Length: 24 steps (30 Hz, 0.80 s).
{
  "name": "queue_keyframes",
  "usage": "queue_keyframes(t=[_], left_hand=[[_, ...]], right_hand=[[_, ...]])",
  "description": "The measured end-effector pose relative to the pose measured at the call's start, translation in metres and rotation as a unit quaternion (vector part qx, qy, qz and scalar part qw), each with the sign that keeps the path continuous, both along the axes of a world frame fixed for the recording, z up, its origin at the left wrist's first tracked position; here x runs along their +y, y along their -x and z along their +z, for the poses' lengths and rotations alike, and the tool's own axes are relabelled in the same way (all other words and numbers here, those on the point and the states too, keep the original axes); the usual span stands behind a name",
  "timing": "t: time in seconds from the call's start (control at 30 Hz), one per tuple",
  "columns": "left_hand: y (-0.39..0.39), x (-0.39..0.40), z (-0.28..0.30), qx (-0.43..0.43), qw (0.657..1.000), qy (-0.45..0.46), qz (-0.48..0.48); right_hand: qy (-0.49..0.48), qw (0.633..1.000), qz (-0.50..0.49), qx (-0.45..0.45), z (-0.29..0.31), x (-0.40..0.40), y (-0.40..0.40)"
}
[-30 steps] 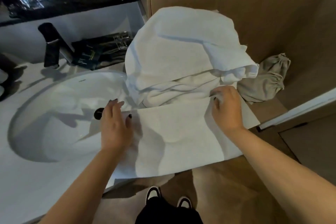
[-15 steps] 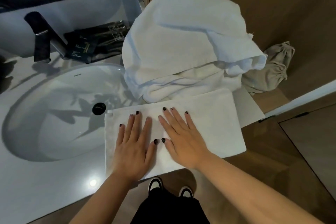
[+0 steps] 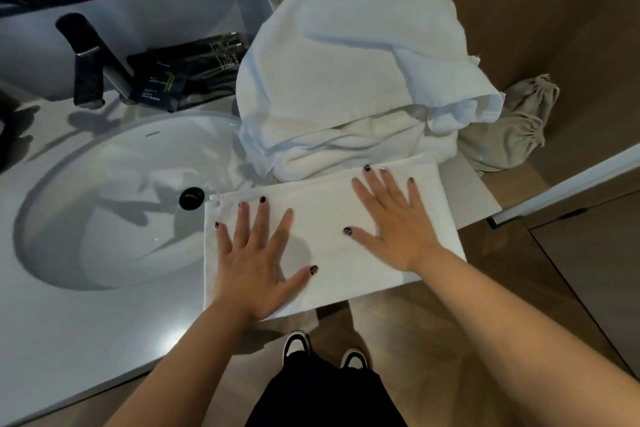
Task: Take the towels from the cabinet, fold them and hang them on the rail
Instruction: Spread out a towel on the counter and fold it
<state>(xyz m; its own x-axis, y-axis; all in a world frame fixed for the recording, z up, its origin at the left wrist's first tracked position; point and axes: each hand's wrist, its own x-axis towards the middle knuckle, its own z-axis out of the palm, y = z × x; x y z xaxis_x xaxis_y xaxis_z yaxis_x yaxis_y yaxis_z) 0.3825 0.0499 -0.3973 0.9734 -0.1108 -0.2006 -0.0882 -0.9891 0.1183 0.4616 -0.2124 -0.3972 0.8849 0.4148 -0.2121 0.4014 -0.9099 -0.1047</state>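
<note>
Hands slid apart (flat) on folded towel.

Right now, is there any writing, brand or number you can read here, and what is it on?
Nothing reads clearly.
Sink basin: a small mark near its far rim, too small to read.
Dark packets by the faucet: pale print and a gold mark, too blurred to read.
Folded towel: no text visible.

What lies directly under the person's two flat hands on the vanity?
A folded white towel lies under the left hand and right hand. It rests on the grey countertop, its left end overlapping the basin. Anything beneath the towel is hidden.
</note>
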Motion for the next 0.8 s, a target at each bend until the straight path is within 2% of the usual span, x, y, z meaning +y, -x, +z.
queue_keyframes(t=[0.17,0.27,0.33,0.5,0.57,0.6,0.63,0.67,0.73,0.8], left_hand=[[-0.003,-0.024,0.005,0.022,0.999,0.034,-0.01],[0.002,-0.042,-0.001,0.001,0.999,0.044,-0.03],[0.003,-0.042,-0.005,-0.015,0.999,0.027,-0.03],[0.0,-0.036,0.001,-0.011,0.999,0.014,-0.044],[-0.001,-0.039,0.004,0.002,0.999,0.014,-0.041],[-0.002,-0.042,0.005,0.013,0.999,0.021,-0.035],[-0.003,-0.047,0.006,0.023,0.999,0.036,-0.031],[-0.004,-0.052,0.007,0.024,0.997,0.055,-0.039],[-0.012,-0.068,0.009,-0.009,0.991,0.067,-0.114],[-0.025,-0.089,0.01,-0.037,0.975,0.05,-0.213]], right_hand=[[-0.01,0.997,-0.072,0.017,0.009,-0.017,0.008],[-0.081,0.997,0.003,-0.018,0.004,0.015,0.037],[-0.078,0.996,0.034,-0.023,-0.006,0.022,0.049],[-0.021,0.999,-0.037,-0.027,-0.003,-0.025,0.033],[-0.059,0.991,-0.122,-0.014,-0.002,-0.052,0.034],[-0.119,0.974,-0.19,-0.009,0.0,-0.064,0.04],[-0.203,0.942,-0.265,-0.027,0.001,-0.073,0.048],[-0.288,0.894,-0.338,-0.057,0.002,-0.079,0.057],[-0.413,0.784,-0.455,-0.085,0.003,-0.082,0.074],[-0.481,0.707,-0.519,-0.002,0.0,-0.079,0.082]])
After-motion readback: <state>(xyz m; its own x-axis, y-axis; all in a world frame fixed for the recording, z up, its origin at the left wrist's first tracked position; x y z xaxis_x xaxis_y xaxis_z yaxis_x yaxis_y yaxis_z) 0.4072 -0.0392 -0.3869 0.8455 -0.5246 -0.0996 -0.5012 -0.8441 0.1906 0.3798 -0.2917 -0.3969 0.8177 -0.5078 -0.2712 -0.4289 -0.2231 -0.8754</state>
